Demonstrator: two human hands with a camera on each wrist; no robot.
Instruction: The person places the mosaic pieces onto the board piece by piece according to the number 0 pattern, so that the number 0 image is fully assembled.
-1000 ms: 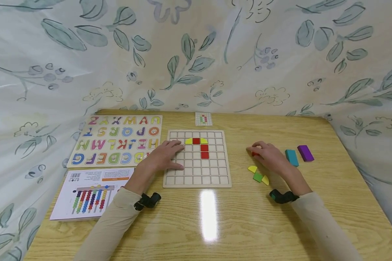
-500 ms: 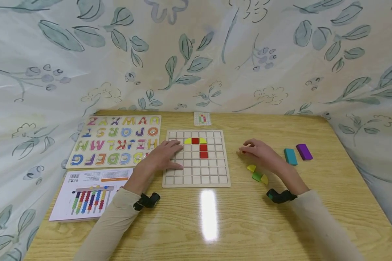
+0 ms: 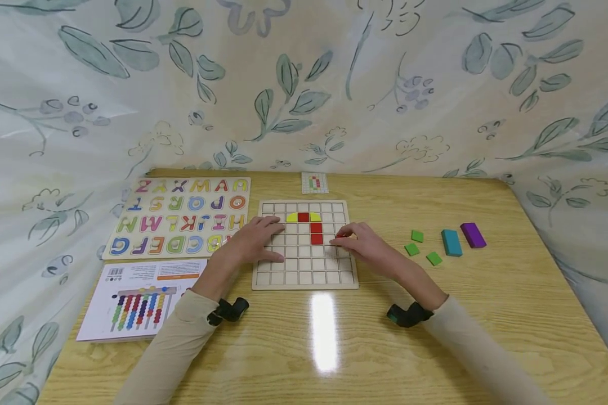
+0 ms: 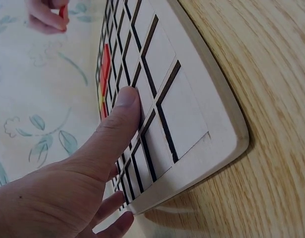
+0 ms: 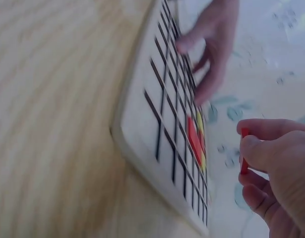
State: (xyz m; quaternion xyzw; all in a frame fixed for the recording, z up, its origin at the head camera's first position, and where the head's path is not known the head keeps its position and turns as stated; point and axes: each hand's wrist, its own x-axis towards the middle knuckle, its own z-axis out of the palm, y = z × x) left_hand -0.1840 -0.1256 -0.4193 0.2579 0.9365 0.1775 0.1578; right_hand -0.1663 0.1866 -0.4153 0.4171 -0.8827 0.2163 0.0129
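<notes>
My right hand [image 3: 372,250] pinches a small red square tile [image 5: 245,151] between thumb and fingers, held on edge above the right part of the wooden grid board [image 3: 291,280]. Set in the board's cells are a red tile [image 3: 303,217] between a yellow quarter-round piece [image 3: 292,217] and another yellow piece [image 3: 314,217], with two more red tiles [image 3: 316,233] below and to the right. At the board's left side rests my left hand [image 3: 250,242], fingers spread; its thumb [image 4: 110,126] lies over the grid in the left wrist view.
Three green tiles [image 3: 412,249] lie right of the board, near a teal block [image 3: 451,243] and a purple block [image 3: 473,235]. A pattern card [image 3: 315,183] is behind the board. To the left are an alphabet board [image 3: 174,216] and an abacus-picture box [image 3: 142,298].
My right hand has carried the red tile leftward from the table to over the board. Green tiles now show where it was; the loose yellow pieces are out of sight. The left hand stays put.
</notes>
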